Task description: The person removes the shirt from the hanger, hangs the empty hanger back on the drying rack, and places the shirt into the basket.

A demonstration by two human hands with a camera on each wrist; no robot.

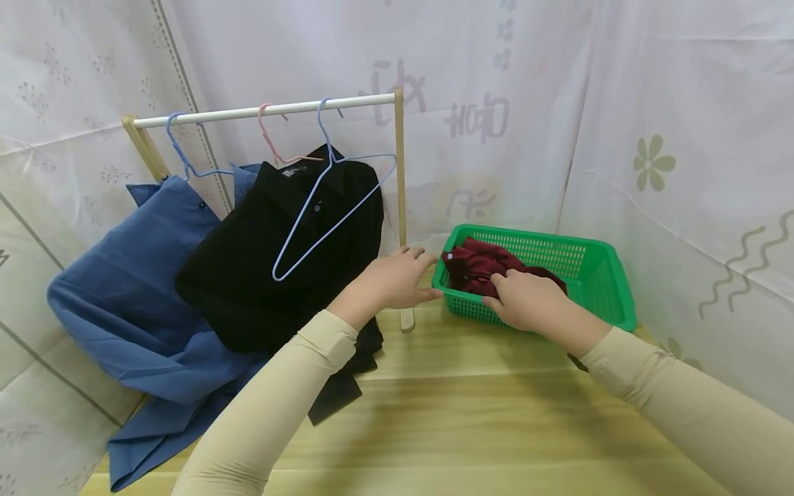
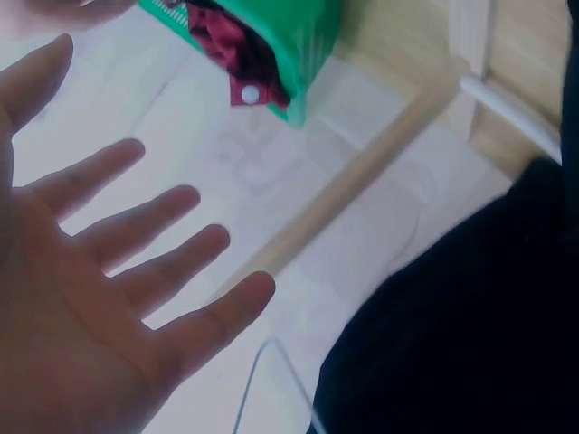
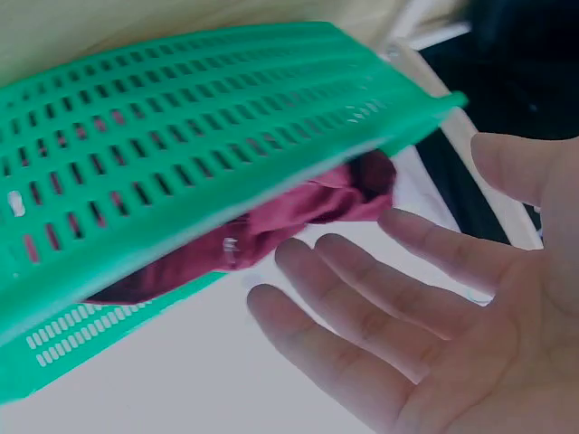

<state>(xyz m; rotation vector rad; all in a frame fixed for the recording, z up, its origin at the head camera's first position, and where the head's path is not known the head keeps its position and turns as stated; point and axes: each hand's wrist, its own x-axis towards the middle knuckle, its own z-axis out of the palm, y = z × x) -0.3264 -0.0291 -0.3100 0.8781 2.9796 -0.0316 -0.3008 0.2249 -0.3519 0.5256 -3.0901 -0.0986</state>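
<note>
Maroon garment [image 1: 477, 265] — green basket [image 1: 611, 279] — black shirt [image 1: 248, 275], blue shirt [image 1: 136, 289]; white curtain [image 1: 713, 96], flower-patterned.

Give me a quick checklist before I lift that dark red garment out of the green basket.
1. Garment in place: ok. The dark red garment lies bunched inside the green basket.
2. Grip: not ok. The right hand reaches over it, but its fingers are extended, not closed on the cloth.
3. Fingertip contact: cannot tell. The views don't settle it.
4. Other hand free: ok. The left hand is open and holds nothing.
5. Bare hanger: ok. The rightmost blue hanger hangs on the white rail with nothing on it.
</note>
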